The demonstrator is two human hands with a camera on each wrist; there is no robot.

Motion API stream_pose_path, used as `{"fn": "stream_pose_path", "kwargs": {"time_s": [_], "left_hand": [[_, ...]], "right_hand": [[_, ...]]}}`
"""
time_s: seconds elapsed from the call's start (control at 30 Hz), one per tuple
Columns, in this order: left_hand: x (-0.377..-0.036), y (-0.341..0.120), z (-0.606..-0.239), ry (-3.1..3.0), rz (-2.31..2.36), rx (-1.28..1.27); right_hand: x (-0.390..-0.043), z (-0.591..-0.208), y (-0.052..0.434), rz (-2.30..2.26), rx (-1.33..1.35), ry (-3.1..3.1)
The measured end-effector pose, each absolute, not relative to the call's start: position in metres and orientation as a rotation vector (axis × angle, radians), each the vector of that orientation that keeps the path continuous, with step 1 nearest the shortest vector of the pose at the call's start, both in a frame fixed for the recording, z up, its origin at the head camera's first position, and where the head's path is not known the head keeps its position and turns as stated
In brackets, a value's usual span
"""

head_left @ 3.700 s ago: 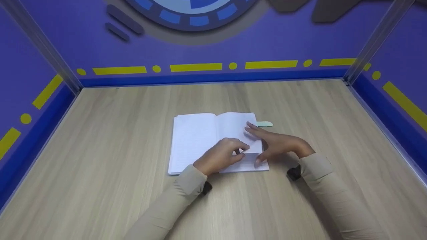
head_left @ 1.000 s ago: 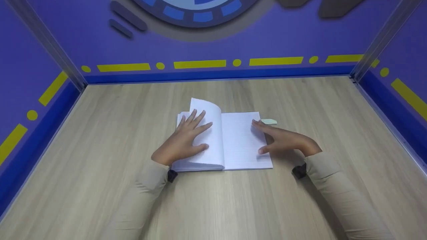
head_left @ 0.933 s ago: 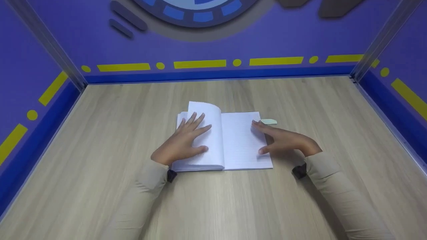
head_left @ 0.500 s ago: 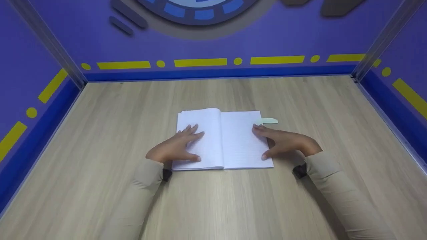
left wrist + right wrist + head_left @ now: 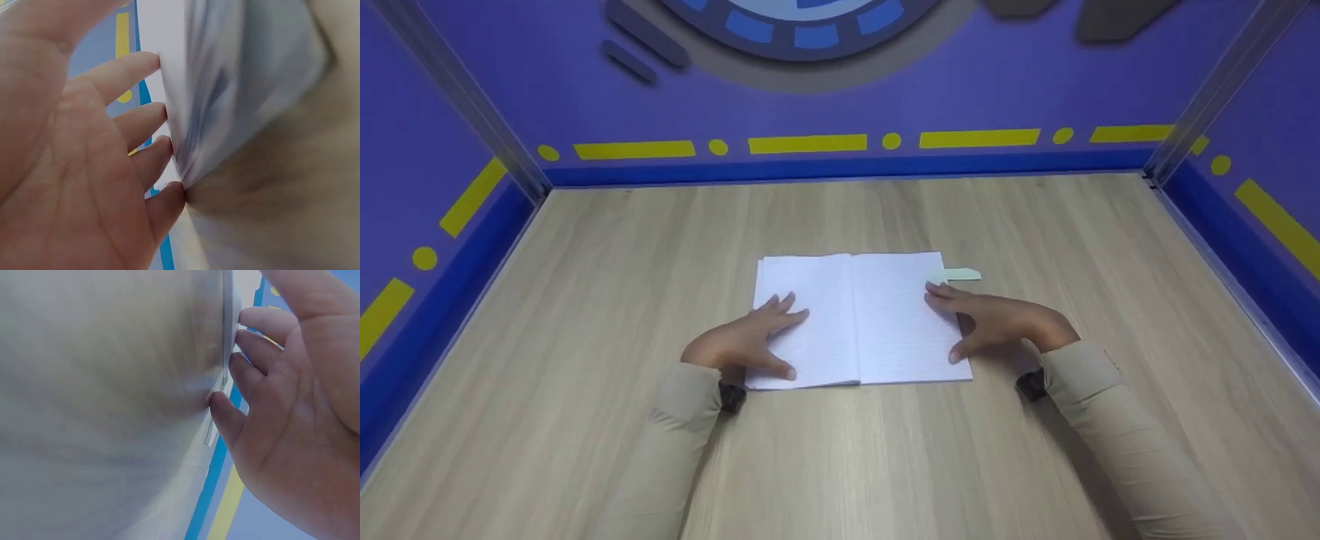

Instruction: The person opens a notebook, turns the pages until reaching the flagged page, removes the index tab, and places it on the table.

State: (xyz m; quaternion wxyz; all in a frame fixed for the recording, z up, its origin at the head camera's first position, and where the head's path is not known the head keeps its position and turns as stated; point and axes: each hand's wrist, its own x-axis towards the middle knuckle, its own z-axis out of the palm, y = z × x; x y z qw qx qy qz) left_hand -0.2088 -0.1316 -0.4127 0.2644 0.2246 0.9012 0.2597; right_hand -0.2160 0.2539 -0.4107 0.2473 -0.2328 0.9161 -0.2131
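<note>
Lying open and flat at the middle of the table (image 5: 585, 315), the notebook (image 5: 877, 315) shows two lined white pages, spine running toward the back wall (image 5: 960, 82). Left hand (image 5: 746, 339) rests on the left page near its lower outer corner, fingers straight and spread, palm down, gripping nothing; in the left wrist view the fingertips (image 5: 160, 118) touch the page edges, which are blurred there. Right hand (image 5: 997, 322) rests at the right page's outer edge, fingers extended and lightly fanned, thumb near the lower right corner, nothing pinched; the right wrist view shows fingertips (image 5: 247, 340) against the paper edge. A pale green tab (image 5: 962, 275) lies just beside the notebook's upper right corner, close to the right fingertips; whether it touches the page cannot be told. Both forearms wear beige sleeves (image 5: 1117, 435), a dark strap at each wrist. Purple walls with yellow dashes and dots and a blue base band enclose the wooden table on three sides.
</note>
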Motion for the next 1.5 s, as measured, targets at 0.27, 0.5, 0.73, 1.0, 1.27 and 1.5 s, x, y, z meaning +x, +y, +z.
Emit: {"fn": "stream_pose_path", "kwargs": {"time_s": [0.27, 0.5, 0.73, 1.0, 1.27, 1.5], "left_hand": [[-0.207, -0.129, -0.411, 2.423, 0.700, 0.600], [-0.206, -0.128, -0.409, 2.401, 0.727, 0.628], [-0.205, -0.128, -0.410, 2.407, 0.727, 0.600], [-0.204, -0.130, -0.411, 2.417, 0.730, 0.555], [-0.204, -0.131, -0.410, 2.415, 0.737, 0.554], [-0.204, -0.132, -0.410, 2.400, 0.752, 0.609]], "right_hand": [[-0.216, -0.408, 0.260, -0.592, -0.671, 2.482], [-0.217, -0.407, 0.262, -0.587, -0.678, 2.479], [-0.218, -0.409, 0.260, -0.597, -0.667, 2.473], [-0.220, -0.407, 0.256, -0.587, -0.645, 2.480], [-0.225, -0.403, 0.259, -0.697, -0.641, 2.518], [-0.231, -0.404, 0.261, -0.827, -0.628, 2.570]]}}
